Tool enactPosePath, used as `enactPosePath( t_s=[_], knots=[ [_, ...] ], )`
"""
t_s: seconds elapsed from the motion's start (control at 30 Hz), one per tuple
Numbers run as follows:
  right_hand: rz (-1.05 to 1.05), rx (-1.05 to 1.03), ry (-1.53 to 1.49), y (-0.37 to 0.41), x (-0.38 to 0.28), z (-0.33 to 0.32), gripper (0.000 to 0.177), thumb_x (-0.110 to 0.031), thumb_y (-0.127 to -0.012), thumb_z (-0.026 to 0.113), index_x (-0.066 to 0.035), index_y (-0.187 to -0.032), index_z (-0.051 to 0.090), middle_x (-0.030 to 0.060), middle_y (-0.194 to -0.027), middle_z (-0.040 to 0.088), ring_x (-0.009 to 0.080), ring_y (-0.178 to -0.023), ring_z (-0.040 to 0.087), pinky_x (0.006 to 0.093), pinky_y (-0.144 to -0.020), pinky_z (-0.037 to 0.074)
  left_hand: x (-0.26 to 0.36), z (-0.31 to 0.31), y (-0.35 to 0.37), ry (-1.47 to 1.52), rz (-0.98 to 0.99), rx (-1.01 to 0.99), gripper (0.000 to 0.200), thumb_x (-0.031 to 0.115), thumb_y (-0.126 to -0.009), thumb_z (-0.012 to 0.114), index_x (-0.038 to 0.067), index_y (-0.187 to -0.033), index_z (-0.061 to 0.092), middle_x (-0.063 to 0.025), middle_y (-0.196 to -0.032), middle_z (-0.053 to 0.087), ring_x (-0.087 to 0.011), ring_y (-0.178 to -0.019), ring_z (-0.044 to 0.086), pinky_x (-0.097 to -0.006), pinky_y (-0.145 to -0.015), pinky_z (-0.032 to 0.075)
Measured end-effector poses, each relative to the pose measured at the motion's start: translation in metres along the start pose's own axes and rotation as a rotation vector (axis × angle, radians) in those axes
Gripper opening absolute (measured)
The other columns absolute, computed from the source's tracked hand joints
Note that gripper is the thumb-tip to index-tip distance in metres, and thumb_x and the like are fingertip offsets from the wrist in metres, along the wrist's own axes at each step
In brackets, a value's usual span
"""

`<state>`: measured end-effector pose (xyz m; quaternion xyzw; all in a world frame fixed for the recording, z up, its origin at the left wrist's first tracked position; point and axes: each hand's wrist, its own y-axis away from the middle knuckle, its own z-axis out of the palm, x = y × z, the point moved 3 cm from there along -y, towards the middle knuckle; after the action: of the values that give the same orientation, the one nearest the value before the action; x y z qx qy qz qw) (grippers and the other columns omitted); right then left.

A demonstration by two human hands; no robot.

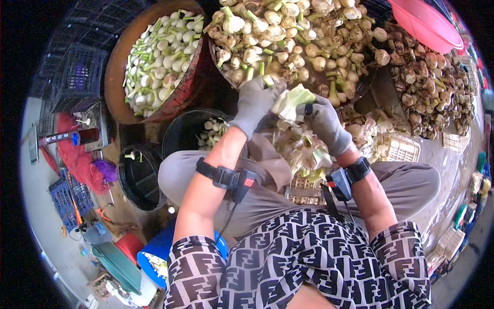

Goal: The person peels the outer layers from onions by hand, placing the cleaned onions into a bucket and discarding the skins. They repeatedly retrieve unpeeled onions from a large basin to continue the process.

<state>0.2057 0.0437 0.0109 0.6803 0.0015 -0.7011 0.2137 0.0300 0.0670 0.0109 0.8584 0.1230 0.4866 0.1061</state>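
My left hand [253,103], in a grey glove, has its fingers curled round a garlic bulb. Most of the bulb is hidden by the glove, but its cut pale-green stem [268,80] pokes out at the fingertips. Between my hands hangs a whitish-green garlic peel [294,102]. My right hand [328,123], also gloved, grips the peel's right side, with a small black band [309,109] around a finger. Under both hands, a heap of stripped peels [303,147] lies between my knees. Just beyond them is a wide basin of garlic bulbs [288,46] with roots and short stems.
A rusty tub [114,77] of cleaned garlic stands front left. Nearer are a black bucket [172,136] with some bulbs and another black bucket [135,180]. Dirty garlic [429,87] is piled right, under a pink basin [427,23]. A blue bucket [149,268] sits at my left.
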Motion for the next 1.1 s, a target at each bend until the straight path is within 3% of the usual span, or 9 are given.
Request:
enactPosePath(
  t_s=[0.07,0.2,0.4,0.63,0.7,0.77,0.87,1.0,1.1],
  knots=[
    [0.295,0.031,-0.035,0.000,0.006,-0.017,0.024,-0.006,-0.071,0.047,0.000,-0.089,0.062,0.0058,-0.075,0.062,0.0135,-0.064,0.057,0.0231,-0.058,0.045,0.000,-0.001,0.003,-0.072,-0.003,-0.021,0.032,0.033,-0.075,0.068,0.003,-0.086,0.064,-0.0003,-0.073,0.063,-0.0078,-0.066,0.057,-0.0223,-0.063,0.045],
    [0.155,0.179,0.613,0.004,-0.005,-0.061,0.026,-0.010,-0.069,0.052,-0.002,-0.091,0.063,0.0155,-0.078,0.064,0.0211,-0.070,0.062,0.0307,-0.067,0.048,0.012,0.002,0.010,0.109,0.081,-0.173,0.029,0.030,-0.074,0.070,0.003,-0.085,0.063,-0.0060,-0.072,0.063,-0.0119,-0.065,0.057,-0.0259,-0.063,0.046],
    [0.246,0.229,0.762,0.029,0.009,-0.114,0.026,-0.011,-0.066,0.051,0.001,-0.086,0.062,0.0167,-0.068,0.061,0.0249,-0.062,0.060,0.0345,-0.060,0.047,0.026,0.003,0.018,0.625,0.261,-0.590,0.015,0.015,-0.080,0.064,0.002,-0.085,0.059,-0.0028,-0.088,0.063,-0.0096,-0.079,0.056,-0.0221,-0.074,0.044],
    [0.378,0.091,0.986,0.041,0.026,-0.133,0.026,-0.019,-0.067,0.057,0.001,-0.081,0.063,0.0223,-0.069,0.060,0.0302,-0.070,0.062,0.0381,-0.065,0.047,0.019,-0.001,0.012,0.700,0.162,-0.448,0.022,0.022,-0.085,0.058,0.003,-0.096,0.057,-0.0048,-0.094,0.061,-0.0134,-0.091,0.055,-0.0264,-0.083,0.043],
    [0.514,-0.077,1.289,0.041,0.050,-0.154,0.028,-0.021,-0.068,0.058,-0.002,-0.088,0.063,0.0221,-0.084,0.061,0.0308,-0.080,0.062,0.0379,-0.072,0.048,0.002,-0.009,-0.002,0.658,0.397,-0.259,0.024,0.022,-0.089,0.051,0.001,-0.099,0.057,-0.0083,-0.094,0.061,-0.0133,-0.084,0.059,-0.0223,-0.070,0.048],
    [0.707,-0.327,1.594,0.048,0.073,-0.182,0.032,-0.022,-0.069,0.059,-0.003,-0.094,0.062,0.0217,-0.093,0.060,0.0314,-0.084,0.061,0.0375,-0.076,0.048,0.010,-0.027,-0.003,0.896,-0.057,-0.189,0.023,0.019,-0.092,0.044,-0.001,-0.096,0.056,-0.0117,-0.089,0.061,-0.0112,-0.075,0.060,-0.0179,-0.054,0.049],
    [0.526,-0.292,1.686,0.048,0.017,-0.158,0.036,-0.022,-0.070,0.059,-0.005,-0.102,0.059,0.0196,-0.101,0.059,0.0315,-0.088,0.059,0.0365,-0.078,0.048,-0.007,-0.019,-0.015,1.258,-0.205,-0.135,0.026,0.025,-0.091,0.046,0.001,-0.098,0.056,-0.0078,-0.081,0.061,-0.0110,-0.059,0.058,-0.0207,-0.045,0.048],
    [0.131,-0.072,1.109,-0.009,-0.007,-0.092,0.032,-0.021,-0.071,0.056,-0.013,-0.102,0.058,0.0153,-0.094,0.061,0.0335,-0.088,0.057,0.0401,-0.076,0.046,-0.023,-0.023,-0.030,1.497,-0.138,-0.274,0.027,0.026,-0.086,0.053,0.002,-0.100,0.056,-0.0060,-0.082,0.060,-0.0118,-0.064,0.058,-0.0211,-0.049,0.050],
    [0.117,-0.151,1.057,-0.041,0.000,-0.046,0.025,-0.016,-0.072,0.054,-0.012,-0.096,0.061,0.0137,-0.089,0.062,0.0306,-0.085,0.059,0.0372,-0.074,0.047,-0.003,-0.083,-0.030,1.697,0.010,0.220,0.034,0.031,-0.085,0.055,0.000,-0.101,0.055,-0.0088,-0.087,0.058,-0.0151,-0.071,0.057,-0.0238,-0.056,0.051]
  ],
)
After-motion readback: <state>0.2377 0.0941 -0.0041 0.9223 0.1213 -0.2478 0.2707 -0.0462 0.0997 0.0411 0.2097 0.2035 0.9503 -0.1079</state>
